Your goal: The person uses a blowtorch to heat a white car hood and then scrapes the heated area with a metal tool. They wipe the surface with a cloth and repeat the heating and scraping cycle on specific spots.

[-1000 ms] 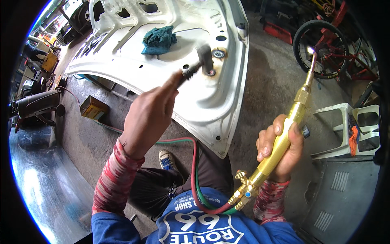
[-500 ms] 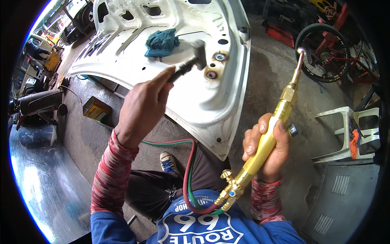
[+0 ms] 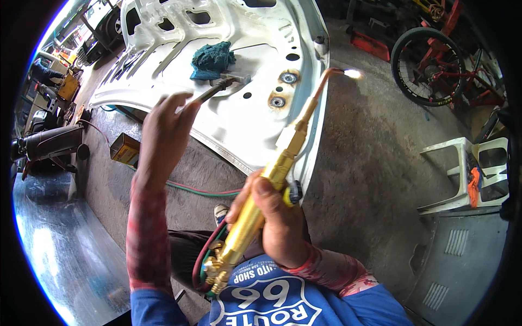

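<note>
Golden torch (image 3: pixel 278 168), teal cloth (image 3: pixel 211 61)

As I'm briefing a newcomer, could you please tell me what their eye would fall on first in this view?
Probably the bright flame at the tip of the brass-coloured torch, held in the right grip. Next might come the two scorched spots on the white panel, and the crumpled teal cloth lying to their left.

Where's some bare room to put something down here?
Bare floor shows between the white panel and the stool, though the flame shows at its far end. The panel looks bare between the scorched spots and its near edge, but the torch crosses in front. It's crowded mid-panel, where hammer and cloth are close together.
</note>
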`<state>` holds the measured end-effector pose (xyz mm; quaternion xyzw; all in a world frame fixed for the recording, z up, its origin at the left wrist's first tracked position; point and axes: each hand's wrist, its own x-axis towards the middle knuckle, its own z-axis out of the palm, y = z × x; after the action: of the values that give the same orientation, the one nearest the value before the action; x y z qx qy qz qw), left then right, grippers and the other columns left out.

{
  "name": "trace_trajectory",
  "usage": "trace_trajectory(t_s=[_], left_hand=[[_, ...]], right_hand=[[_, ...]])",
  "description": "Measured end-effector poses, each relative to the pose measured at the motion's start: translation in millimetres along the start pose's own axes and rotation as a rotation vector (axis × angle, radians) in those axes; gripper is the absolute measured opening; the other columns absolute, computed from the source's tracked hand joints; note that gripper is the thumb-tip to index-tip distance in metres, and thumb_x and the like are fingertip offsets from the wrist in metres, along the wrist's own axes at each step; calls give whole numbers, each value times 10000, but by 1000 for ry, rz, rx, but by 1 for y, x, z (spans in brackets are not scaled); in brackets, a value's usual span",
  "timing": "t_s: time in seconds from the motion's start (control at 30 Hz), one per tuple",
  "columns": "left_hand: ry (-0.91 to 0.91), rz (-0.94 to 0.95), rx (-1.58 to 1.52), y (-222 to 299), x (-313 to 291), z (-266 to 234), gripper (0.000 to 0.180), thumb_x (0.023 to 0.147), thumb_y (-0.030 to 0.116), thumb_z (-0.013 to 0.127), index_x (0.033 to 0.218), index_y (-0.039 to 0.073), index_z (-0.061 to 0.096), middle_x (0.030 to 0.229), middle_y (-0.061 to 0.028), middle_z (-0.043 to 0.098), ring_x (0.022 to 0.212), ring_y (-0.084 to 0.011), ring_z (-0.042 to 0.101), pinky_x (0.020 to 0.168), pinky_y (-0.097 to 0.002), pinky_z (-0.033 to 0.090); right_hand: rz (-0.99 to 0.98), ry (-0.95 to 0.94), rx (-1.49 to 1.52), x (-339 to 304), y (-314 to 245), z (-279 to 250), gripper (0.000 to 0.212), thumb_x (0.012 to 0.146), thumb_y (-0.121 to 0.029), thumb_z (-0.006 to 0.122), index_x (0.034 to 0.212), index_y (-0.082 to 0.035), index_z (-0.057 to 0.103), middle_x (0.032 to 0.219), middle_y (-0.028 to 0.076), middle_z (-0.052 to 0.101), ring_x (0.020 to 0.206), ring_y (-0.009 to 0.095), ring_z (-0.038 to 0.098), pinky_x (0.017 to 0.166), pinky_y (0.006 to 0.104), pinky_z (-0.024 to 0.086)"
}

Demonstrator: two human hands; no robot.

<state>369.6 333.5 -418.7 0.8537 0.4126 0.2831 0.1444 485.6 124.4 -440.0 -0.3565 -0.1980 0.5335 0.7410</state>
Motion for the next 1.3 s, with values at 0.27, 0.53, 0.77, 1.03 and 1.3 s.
trace_trajectory(t_s=[0.27, 0.53, 0.77, 1.03, 1.3], left_hand=[[-173, -650, -1203, 65, -184, -76, 1328, 579, 512, 955, 1545, -42, 231, 1138, -222, 649, 1038, -260, 668, 763, -287, 565], [-153, -716, -642, 61, -203, -141, 704, 797, 326, 850, 1321, -3, 512, 1021, -96, 664, 853, -137, 647, 714, -240, 517], [-182, -629, -69, 85, -188, -157, 615, 853, 276, 826, 1314, 48, 487, 1089, -146, 629, 700, -109, 608, 516, -208, 487], [-216, -544, 24, 88, -169, -151, 547, 852, 162, 803, 1293, 38, 504, 1128, -144, 616, 737, -135, 635, 524, -223, 516], [-184, -340, 40, 81, -170, -151, 524, 844, 82, 775, 1290, 34, 504, 1164, -147, 603, 771, -154, 652, 554, -233, 541]], right_hand=[[88, -161, 283, 12, 43, 50, 257, 1050, -298, 565, 1128, -57, 523, 838, 62, 657, 723, 123, 660, 656, 251, 556], [213, -290, 305, 4, 48, 79, 304, 1042, -382, 566, 1073, -80, 540, 809, 18, 630, 606, 47, 551, 533, 205, 463], [339, -304, 311, 14, 43, 62, 344, 1048, -440, 536, 971, -104, 532, 716, -27, 549, 566, 44, 529, 494, 206, 417], [343, -353, 346, 28, 50, 53, 378, 1066, -429, 491, 1110, -65, 583, 809, 30, 636, 625, 105, 619, 554, 241, 503], [339, -308, 392, 24, 44, 63, 303, 1061, -397, 531, 928, -127, 561, 712, -47, 539, 563, 24, 522, 479, 203, 402]])
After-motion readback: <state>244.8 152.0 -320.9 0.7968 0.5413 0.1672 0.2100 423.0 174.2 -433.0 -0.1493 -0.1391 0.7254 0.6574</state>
